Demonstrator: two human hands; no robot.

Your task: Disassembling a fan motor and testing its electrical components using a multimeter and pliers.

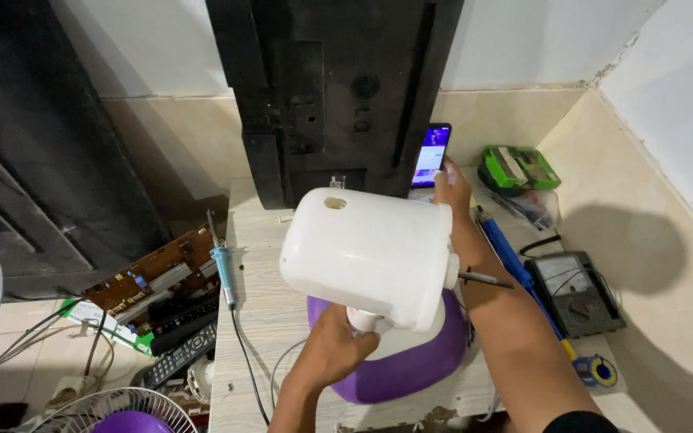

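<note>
My left hand [332, 350] grips the neck of a white plastic fan motor housing [366, 254], which stands on a purple base [399, 361] on a pale wooden table [258, 313]. A metal shaft [484, 279] sticks out of the housing's right side. My right hand [451, 188] reaches past the housing to a smartphone [431, 155] with a lit screen, fingers touching its lower edge. The phone leans upright against a large black panel [330, 96] at the back of the table.
A blue-handled soldering iron [222, 261] lies at the table's left edge, its cord trailing forward. Right of my arm are a blue desoldering pump [511, 256], a multimeter [573, 290], a solder spool [599, 371] and a green box [519, 167]. Circuit boards [150, 281], remotes and a fan grille [122, 410] lie on the floor left.
</note>
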